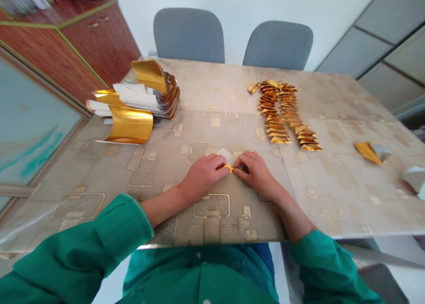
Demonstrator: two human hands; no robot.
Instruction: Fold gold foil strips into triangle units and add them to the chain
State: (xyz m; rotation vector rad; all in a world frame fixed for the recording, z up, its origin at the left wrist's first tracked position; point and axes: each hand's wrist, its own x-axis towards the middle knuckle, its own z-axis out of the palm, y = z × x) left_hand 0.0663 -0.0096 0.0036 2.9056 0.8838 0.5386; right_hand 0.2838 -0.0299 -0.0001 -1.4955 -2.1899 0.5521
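- Squarely between a seated person's two hands, a small folded gold-and-white paper piece (226, 159) sits on a patterned tabletop (335, 198), seen in the head-worn view with its white flap toward the far side and a gold tip toward the right hand.
- Its long axis seems to run from far left to near right, though the fingers cover enough of it that the exact line cannot be told.
- A curled left hand (202, 175), fingers pressed together, closes on the piece from the left.
- A right hand (255, 173), also curled, pinches it from the other side, its fingertips (239, 167) touching the gold tip; the thumbs are hidden, and neither hand is clearly nearer.
- Both forearms angle inward from green sleeves (109, 233), and the wrists stop short of the table's near edge.
- Two rows of folded gold paper triangles (282, 113) lie well apart, toward the far right, with patterned tabletop between them and the right hand.
- Farther right, a loose gold-and-silver folded piece (372, 152) sits near a silver scrap (414, 179) at the picture's edge.
- Toward the far left, a stack of gold-backed paper strips (146, 91) and a curled gold sheet (129, 125) lie well away from the left hand.
- Grey office chairs (188, 36) stand beyond the table, beside a wooden cabinet (79, 51).
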